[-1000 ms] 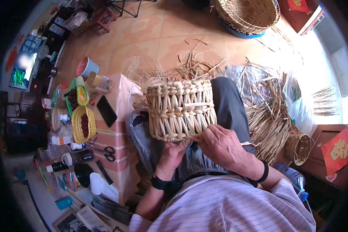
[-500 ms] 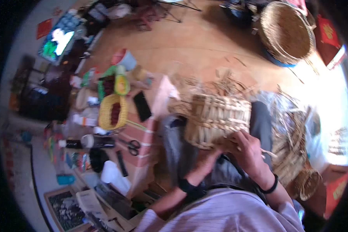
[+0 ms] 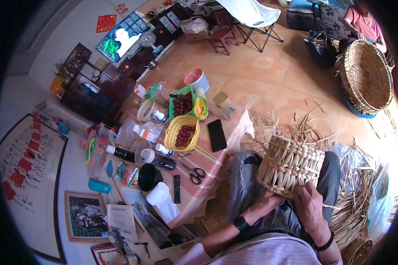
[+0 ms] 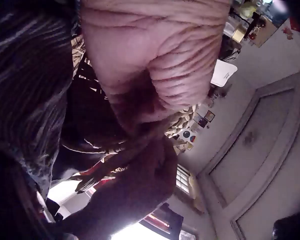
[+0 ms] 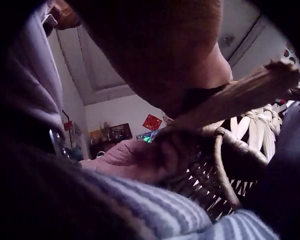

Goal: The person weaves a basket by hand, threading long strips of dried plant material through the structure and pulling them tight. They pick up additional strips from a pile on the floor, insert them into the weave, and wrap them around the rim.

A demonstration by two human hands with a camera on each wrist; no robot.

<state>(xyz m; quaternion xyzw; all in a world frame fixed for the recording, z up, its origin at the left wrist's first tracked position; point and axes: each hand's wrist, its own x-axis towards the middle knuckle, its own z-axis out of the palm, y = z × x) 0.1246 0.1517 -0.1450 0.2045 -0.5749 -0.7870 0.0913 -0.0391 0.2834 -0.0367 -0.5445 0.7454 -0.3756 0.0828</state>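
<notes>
A woven straw basket [image 3: 292, 165] with braided bands rests on the person's lap, tilted. My left hand [image 3: 269, 202] grips its near edge from below, the fingertips hidden by the basket. At the same edge, my right hand [image 3: 308, 205] pinches a flat straw strand [image 5: 245, 95]. The strand's loose end sticks out to the right past the hand. In the right wrist view, the left hand's curled fingers [image 5: 172, 155] are close under the strand, beside the basket's open weave. Shadow darkens both hands in the left wrist view.
On the table at left are a yellow basket [image 3: 169, 132] of dark red fruit, a phone [image 3: 217, 135], scissors [image 3: 197, 176] and bottles. Loose straw [image 3: 353, 221] lies on the floor at right. A large round basket [image 3: 347, 84] stands at the far right, near another person [image 3: 368, 26].
The head view has swung left, so the basket, hands and table appear farther right and more wall shows. Both hands stay at the basket's near edge, the right with the strand.
</notes>
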